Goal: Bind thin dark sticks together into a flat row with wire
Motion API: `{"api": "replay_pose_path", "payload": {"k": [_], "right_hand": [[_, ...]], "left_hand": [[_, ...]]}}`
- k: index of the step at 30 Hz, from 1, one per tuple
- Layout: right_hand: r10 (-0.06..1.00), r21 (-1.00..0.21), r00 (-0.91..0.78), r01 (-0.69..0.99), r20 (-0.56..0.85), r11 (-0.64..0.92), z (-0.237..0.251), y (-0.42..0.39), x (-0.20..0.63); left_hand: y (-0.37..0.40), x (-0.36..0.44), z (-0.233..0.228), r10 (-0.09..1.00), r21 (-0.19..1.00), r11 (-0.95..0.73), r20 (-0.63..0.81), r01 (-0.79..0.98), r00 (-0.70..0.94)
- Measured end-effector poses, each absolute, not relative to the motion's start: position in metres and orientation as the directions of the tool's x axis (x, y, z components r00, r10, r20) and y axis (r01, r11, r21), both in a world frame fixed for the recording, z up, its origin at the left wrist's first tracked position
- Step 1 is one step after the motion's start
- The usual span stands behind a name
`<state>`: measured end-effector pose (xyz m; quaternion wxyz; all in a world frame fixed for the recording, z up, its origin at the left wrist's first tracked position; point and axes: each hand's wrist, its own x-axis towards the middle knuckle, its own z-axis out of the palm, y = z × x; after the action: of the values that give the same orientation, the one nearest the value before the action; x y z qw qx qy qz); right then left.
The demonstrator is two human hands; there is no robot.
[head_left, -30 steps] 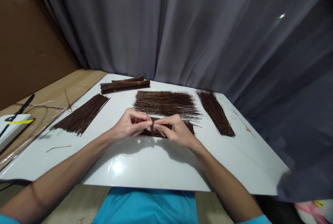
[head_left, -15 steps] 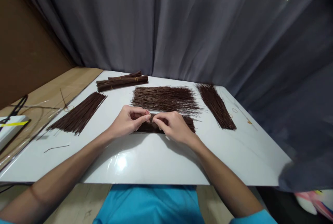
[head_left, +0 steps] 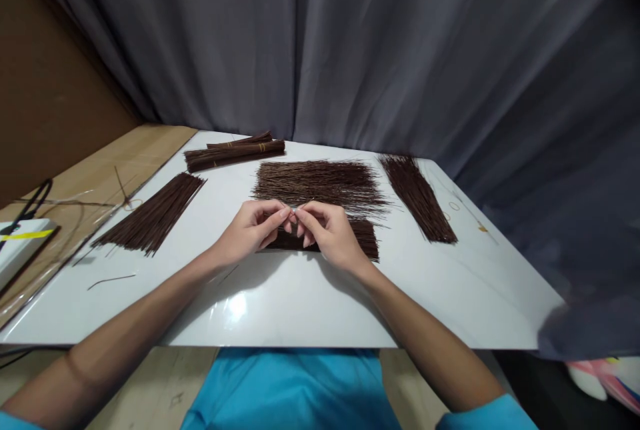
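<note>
My left hand (head_left: 253, 230) and my right hand (head_left: 327, 233) meet fingertip to fingertip just above a small pile of dark brown sticks (head_left: 367, 238) on the white table (head_left: 300, 303). Both pinch something very thin between them, too small to name, maybe a single stick or a thin band. Behind the hands lies a wider loose heap of brown sticks (head_left: 317, 183).
A fan of sticks (head_left: 150, 213) lies left, another (head_left: 417, 197) right. Tied bundles (head_left: 233, 150) sit at the back left. One loose stick (head_left: 111, 279) lies near the left edge. Small rubber bands (head_left: 453, 205) lie at right. Grey curtain behind; black scissors (head_left: 30, 203) far left.
Both hands have lifted slightly off the small pile, fingertips still together. The view has shifted a little.
</note>
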<state>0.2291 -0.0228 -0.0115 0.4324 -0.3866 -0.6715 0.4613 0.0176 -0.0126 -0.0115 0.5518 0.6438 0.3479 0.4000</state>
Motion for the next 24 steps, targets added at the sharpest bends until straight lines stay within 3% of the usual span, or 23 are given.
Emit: {"api": "replay_pose_path", "payload": {"k": [8, 24], "right_hand": [[0.944, -0.987, -0.299, 0.033, 0.143, 0.16, -0.021, -0.019, 0.23], [0.929, -0.855, -0.173, 0.365, 0.326, 0.368, -0.017, -0.033, 0.22]], "left_hand": [[-0.014, 0.014, -0.011, 0.848, 0.958, -0.23, 0.112, 0.17, 0.518], [-0.024, 0.026, -0.021, 0.852, 0.781, -0.445, 0.22, 0.438, 0.474]]}}
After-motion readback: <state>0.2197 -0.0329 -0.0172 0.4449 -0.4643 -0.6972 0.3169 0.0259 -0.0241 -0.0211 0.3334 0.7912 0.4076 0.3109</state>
